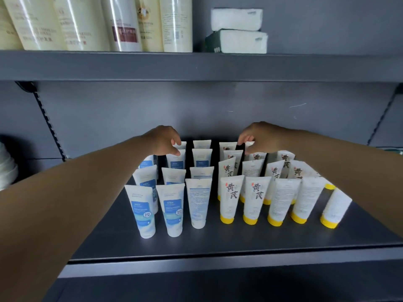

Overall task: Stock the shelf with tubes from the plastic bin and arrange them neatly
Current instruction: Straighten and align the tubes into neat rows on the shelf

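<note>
While the left hand (pixel 162 140) pinches a blue-labelled tube (pixel 177 159) and the right hand (pixel 258 136) grips a yellow-capped tube (pixel 250 147) in the shelf's (pixel 196 243) back row, arranging seems underway; next, seat both upright, in line.

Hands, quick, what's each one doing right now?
Left hand: pinches the top of a back-row blue-label tube.
Right hand: fingers curled on a back-row yellow-cap tube; exact grip unclear.

I can read the large brush characters 黄芪 on the yellow-capped tubes (pixel 231 198), and a circled 控 on the blue-label tubes (pixel 142 211); their finer print and the labels on the tall bottles (pixel 122 25) above are too blurred for me
</note>
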Tool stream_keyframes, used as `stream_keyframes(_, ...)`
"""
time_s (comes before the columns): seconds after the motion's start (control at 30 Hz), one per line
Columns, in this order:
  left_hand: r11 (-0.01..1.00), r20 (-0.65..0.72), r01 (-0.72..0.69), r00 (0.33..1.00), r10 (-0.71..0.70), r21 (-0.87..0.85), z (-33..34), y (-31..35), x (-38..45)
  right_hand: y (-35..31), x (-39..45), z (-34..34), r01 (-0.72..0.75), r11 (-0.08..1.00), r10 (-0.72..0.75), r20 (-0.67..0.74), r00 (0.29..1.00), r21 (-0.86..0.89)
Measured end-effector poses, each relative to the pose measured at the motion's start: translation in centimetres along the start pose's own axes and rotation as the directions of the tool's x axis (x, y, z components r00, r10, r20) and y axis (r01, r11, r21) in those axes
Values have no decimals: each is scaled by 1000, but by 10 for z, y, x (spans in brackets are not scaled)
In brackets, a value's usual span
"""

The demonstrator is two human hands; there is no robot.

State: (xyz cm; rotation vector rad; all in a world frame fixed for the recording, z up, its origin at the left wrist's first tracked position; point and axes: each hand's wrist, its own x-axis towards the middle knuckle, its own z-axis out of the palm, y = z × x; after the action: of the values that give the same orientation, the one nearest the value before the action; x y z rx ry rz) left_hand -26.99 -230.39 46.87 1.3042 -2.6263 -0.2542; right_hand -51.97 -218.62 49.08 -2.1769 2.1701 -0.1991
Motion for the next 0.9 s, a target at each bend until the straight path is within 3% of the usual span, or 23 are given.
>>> stream_keyframes(0.27,993,-39,-55,998,51,-103,5,50,-44,26,-80,-12,-148,989,148,-18,989,-11)
stream_keyframes(0.53,962,-77,-148,988,133,-232,18,95,-85,28,-160,-25,-228,965,227,-25,974,-133)
stream_keyframes(0.9,950,-83,-207,978,193,-235,31,157,-99,67,-235,-46,-363,920,352,-97,931,-150)
